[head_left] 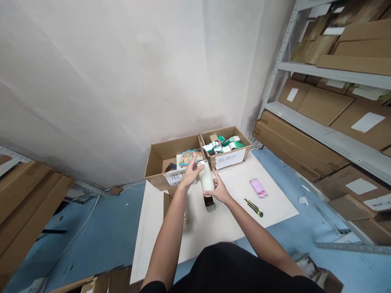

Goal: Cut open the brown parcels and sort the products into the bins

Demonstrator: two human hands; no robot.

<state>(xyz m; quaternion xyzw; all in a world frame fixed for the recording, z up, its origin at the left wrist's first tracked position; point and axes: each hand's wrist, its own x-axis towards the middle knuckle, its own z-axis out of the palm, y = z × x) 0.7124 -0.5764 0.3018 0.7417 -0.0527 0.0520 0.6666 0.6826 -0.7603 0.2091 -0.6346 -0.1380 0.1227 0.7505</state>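
A pale, whitish-green cylinder that looks like a tumbler [207, 178] is held between both my hands above the table. My left hand [191, 174] grips its upper left side, near a darker rim. My right hand [220, 189] wraps the lower right side, with the thumb across the base. Just below it, a small open box [210, 206] with a dark inside lies on the white table [226, 228]. An open brown cardboard box [166, 203] stands by my left forearm, which partly hides it.
Behind my hands are two cardboard bins with handwritten labels: the left bin [157, 162] holds colourful packs, the right bin [248, 147] several green-and-white boxes. A yellow-black utility knife [253, 207] and a blurred pink item [258, 188] lie right. Shelves with cartons [324, 101] flank the table.
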